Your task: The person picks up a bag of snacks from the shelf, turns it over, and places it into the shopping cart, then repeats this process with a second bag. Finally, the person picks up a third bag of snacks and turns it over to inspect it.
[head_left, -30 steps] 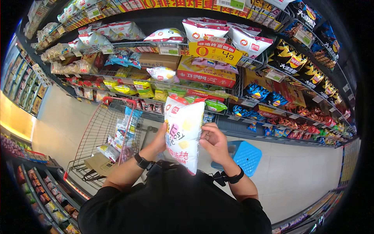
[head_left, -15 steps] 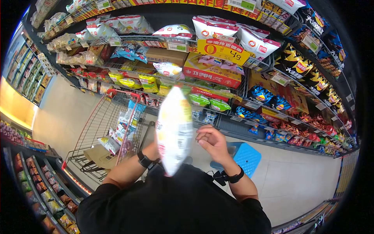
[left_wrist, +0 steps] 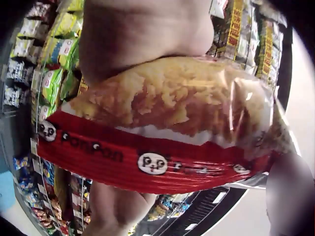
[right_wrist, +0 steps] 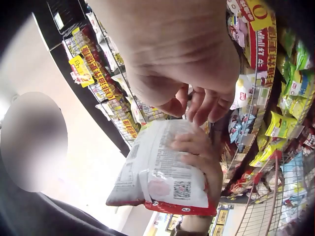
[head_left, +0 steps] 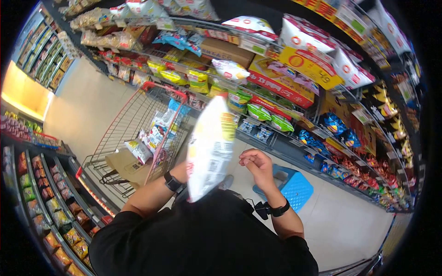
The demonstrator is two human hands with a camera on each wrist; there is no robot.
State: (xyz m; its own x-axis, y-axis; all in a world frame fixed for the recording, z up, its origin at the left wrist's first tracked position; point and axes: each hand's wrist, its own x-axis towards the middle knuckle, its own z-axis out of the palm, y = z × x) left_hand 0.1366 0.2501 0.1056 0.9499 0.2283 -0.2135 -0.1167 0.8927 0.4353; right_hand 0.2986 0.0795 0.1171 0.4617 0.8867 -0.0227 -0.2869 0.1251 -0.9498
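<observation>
A plump white snack bag (head_left: 212, 147) hangs tilted in front of my chest, its barcode side turned partly right. My left hand (right_wrist: 194, 150) grips it, fingers laid across the printed back in the right wrist view; in the head view that hand is mostly hidden behind the bag. The left wrist view shows the bag's (left_wrist: 147, 105) golden snack picture and a red end band with panda faces, just under my left hand (left_wrist: 147, 34). My right hand (head_left: 258, 166) is off to the right of the bag, fingers loosely bent, holding nothing.
A red-railed shopping cart (head_left: 146, 86) at left holds several snack packs and a brown paper bag (head_left: 124, 165). A blue stool (head_left: 297, 188) stands on the floor at right. Shelves of snacks curve across the front, with a yellow price sign (head_left: 311, 66).
The right hand has let go of the bag. Held by the left hand, the bag has turned from its front to its barcode side. The head view has swung, shifting the shelves rightward.
</observation>
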